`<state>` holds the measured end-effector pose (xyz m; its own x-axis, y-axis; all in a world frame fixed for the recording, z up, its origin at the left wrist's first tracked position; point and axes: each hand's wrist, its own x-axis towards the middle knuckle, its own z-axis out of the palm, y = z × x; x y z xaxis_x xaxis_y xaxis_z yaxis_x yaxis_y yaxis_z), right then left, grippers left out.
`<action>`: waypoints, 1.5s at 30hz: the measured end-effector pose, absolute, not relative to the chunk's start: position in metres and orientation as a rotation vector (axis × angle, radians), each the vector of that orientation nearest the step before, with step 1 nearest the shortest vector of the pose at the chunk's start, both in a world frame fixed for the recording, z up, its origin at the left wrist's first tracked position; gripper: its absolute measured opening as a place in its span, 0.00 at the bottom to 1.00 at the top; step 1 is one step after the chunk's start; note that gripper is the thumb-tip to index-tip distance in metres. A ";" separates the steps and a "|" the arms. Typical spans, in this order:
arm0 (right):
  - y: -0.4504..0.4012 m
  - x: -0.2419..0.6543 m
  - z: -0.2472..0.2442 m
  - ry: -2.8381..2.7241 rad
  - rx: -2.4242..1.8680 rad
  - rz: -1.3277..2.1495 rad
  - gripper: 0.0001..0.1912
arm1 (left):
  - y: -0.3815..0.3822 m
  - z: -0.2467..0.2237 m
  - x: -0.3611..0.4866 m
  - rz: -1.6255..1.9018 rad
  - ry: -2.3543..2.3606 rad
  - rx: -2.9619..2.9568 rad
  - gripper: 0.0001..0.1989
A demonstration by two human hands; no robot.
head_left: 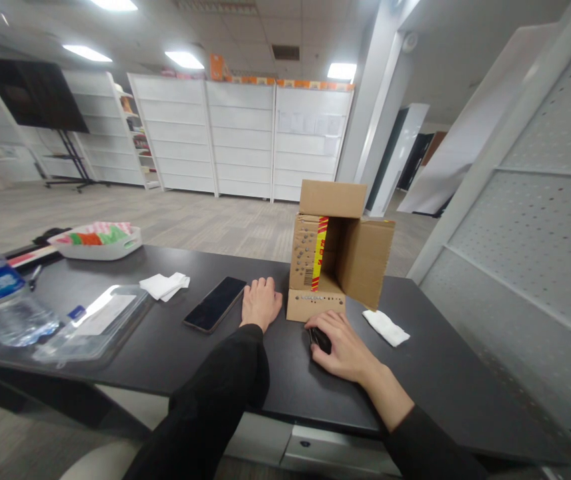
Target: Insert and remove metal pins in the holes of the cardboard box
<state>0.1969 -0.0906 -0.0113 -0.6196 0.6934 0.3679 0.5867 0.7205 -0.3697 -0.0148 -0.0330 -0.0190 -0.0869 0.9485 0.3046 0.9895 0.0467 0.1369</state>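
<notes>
My right hand (339,345) is closed over a black computer mouse (320,340) on the dark table, just in front of an open cardboard box (303,260). The hand covers much of the mouse. Palm down on the tabletop lies my left hand (261,303), its fingers slightly apart and nothing in it. Close to its left side is a smartphone (217,303) with a dark screen. The box stands on its side with its flaps spread, its opening facing me; yellow and red tape and rows of small metallic dots show on it.
Folded white tissues (164,285) lie left of the phone, and another tissue (385,327) right of the box. Further left are a clear plastic case (95,323), a large water bottle (5,307) and a white basket (98,248) of wrapped items. A perforated panel (530,253) borders the right side.
</notes>
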 end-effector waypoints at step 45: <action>-0.066 0.201 -0.030 -1.789 -1.008 0.185 0.12 | -0.033 -0.020 -0.015 -0.483 -2.154 -2.034 0.09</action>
